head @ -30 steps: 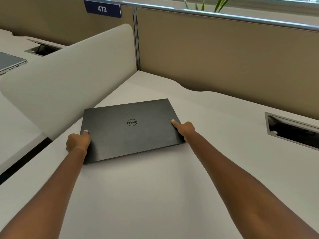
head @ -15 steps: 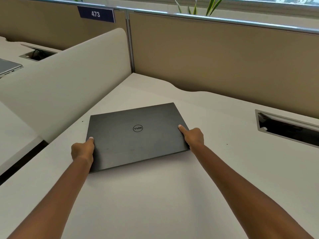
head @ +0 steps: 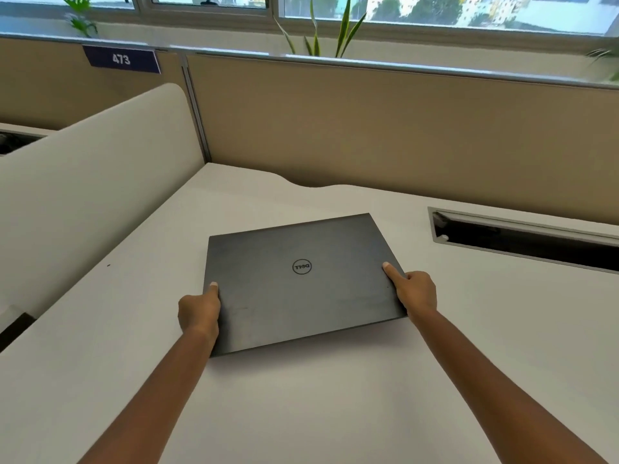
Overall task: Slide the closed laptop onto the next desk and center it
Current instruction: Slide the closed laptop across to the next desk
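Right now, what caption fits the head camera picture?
Two hands, left and right, grip a closed black laptop on a white desk.

Bright daylight from the window (head: 435,11), soft shadows on the desk (head: 301,413), wide-angle bending at edges.

Office: partitioned desks (head: 335,413), sign 473 (head: 121,59)

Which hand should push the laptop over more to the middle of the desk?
Probably the left hand. It grips the laptop on its left edge, and the desk has more bare room on the right, toward the cable slot. The right hand can steady it.
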A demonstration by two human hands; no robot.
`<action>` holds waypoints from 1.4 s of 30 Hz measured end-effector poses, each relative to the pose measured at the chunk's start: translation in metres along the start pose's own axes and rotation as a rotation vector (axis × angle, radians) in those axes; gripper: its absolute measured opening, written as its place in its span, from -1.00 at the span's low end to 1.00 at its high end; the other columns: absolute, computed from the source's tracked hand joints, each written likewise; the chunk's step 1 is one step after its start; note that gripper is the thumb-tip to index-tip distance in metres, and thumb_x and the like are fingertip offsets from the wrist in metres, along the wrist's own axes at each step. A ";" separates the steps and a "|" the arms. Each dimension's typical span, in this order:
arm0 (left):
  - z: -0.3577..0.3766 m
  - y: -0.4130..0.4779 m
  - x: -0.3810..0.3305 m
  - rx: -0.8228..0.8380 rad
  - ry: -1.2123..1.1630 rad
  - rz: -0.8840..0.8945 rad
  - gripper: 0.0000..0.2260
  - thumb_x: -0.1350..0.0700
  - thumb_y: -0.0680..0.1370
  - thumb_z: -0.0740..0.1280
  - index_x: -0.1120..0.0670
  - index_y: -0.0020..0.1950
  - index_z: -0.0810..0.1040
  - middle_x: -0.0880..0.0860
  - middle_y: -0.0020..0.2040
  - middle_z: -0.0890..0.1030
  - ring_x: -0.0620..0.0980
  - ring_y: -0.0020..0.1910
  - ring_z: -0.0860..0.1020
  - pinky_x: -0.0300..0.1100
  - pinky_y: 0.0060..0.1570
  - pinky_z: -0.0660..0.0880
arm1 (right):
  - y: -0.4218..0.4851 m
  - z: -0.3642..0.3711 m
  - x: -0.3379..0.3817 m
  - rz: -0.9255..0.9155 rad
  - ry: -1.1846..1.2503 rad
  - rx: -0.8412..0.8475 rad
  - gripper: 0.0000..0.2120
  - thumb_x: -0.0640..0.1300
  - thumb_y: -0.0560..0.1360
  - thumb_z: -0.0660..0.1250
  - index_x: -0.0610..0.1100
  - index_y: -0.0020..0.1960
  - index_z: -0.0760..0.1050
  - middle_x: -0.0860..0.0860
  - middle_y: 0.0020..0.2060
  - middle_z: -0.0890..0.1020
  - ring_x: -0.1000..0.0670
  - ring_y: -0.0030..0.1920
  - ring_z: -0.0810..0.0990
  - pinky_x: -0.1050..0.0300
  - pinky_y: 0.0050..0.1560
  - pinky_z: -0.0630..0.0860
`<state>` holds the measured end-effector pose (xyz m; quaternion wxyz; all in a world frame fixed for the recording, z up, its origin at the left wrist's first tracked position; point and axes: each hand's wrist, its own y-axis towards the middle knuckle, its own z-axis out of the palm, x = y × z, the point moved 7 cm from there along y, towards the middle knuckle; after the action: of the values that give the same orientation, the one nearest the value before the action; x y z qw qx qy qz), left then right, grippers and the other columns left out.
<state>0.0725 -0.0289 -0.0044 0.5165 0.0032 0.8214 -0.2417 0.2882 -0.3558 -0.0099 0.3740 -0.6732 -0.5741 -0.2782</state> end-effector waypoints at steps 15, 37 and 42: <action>0.132 -0.116 0.006 0.268 0.062 0.033 -0.66 0.11 0.55 0.30 0.26 -0.35 0.37 0.20 -0.13 0.49 0.14 -0.12 0.45 -0.08 -0.05 0.42 | -0.008 -0.172 -0.113 0.147 -0.011 -0.242 -0.40 0.11 0.46 0.33 -0.14 -0.54 0.11 -0.04 -0.56 0.26 -0.04 -0.51 0.24 0.17 -0.46 0.13; 0.202 -0.195 0.035 0.288 0.282 0.081 -0.60 0.05 0.55 0.30 0.45 0.03 0.53 0.41 0.08 0.60 0.36 0.10 0.56 0.13 0.16 0.51 | 0.001 -0.252 -0.192 0.238 -0.015 -0.255 -0.41 0.10 0.46 0.34 -0.13 -0.53 0.09 -0.04 -0.55 0.26 -0.05 -0.49 0.24 0.13 -0.45 0.14; 0.204 -0.195 0.036 0.286 0.301 0.110 -0.56 0.04 0.55 0.29 0.48 0.01 0.54 0.43 0.06 0.60 0.37 0.10 0.56 0.12 0.14 0.49 | 0.004 -0.249 -0.197 0.234 -0.027 -0.234 -0.40 0.10 0.47 0.32 -0.13 -0.53 0.09 -0.03 -0.56 0.25 -0.04 -0.50 0.24 0.14 -0.46 0.14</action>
<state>0.1792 -0.2914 -0.0299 0.3947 0.1575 0.8453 -0.3239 0.2694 -0.6718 -0.0284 0.3150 -0.7782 -0.4603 -0.2887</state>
